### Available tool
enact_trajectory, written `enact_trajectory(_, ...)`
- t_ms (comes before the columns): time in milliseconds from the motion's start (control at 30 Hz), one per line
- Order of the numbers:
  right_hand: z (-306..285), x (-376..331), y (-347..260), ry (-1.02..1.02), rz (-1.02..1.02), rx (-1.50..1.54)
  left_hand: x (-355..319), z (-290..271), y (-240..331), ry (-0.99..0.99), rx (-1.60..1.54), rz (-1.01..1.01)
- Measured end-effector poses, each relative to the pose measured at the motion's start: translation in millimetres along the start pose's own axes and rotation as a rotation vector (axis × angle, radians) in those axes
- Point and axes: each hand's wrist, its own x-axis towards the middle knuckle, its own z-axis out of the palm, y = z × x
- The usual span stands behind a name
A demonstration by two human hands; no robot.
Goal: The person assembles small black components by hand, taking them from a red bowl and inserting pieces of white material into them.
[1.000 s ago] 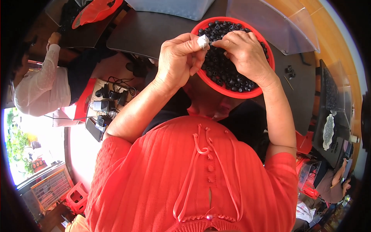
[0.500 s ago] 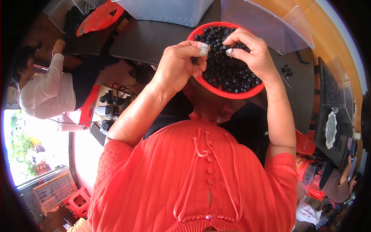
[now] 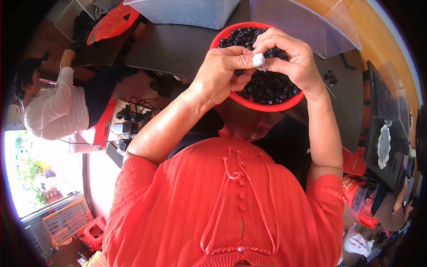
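A round red basin (image 3: 267, 107) is filled with small black hollow pieces (image 3: 272, 86), rounded and with holes in their ends. Above it my two hands meet, thumb tips together. My left hand (image 3: 218, 71) is closed in a pinch, its fingers curled under the thumb. White wrapping (image 3: 259, 61) shows at the joined thumb tips. My right hand (image 3: 296, 58) is closed too, index finger bent over toward the thumb. Anything held between the fingertips is hidden or too small to name.
The basin sits at the edge of a dark table (image 3: 164, 46). Behind it stand two translucent plastic bins (image 3: 187, 13). Several black pieces (image 3: 330, 78) and a thin stick lie right of the basin. Another person (image 3: 55, 107) sits at the left near a red bag (image 3: 113, 24).
My left hand has moved right, and the hands, apart before, now touch at the thumb tips. My right fingers have closed together from a looser, parted pose over the basin.
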Motion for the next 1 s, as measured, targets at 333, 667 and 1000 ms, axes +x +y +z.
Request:
enact_trajectory(333,-11,-9,-4,-0.273,0.238,-0.565,-6,-33,0,0.097,-0.048,0.190)
enact_trajectory(667,-4,-13,9,-0.246,0.145,-0.676,-4,-35,4,0.091,-0.102,0.120)
enact_trajectory(1000,-18,-9,1,-0.011,0.314,0.200,-6,-10,-1,0.004,-0.096,-0.043)
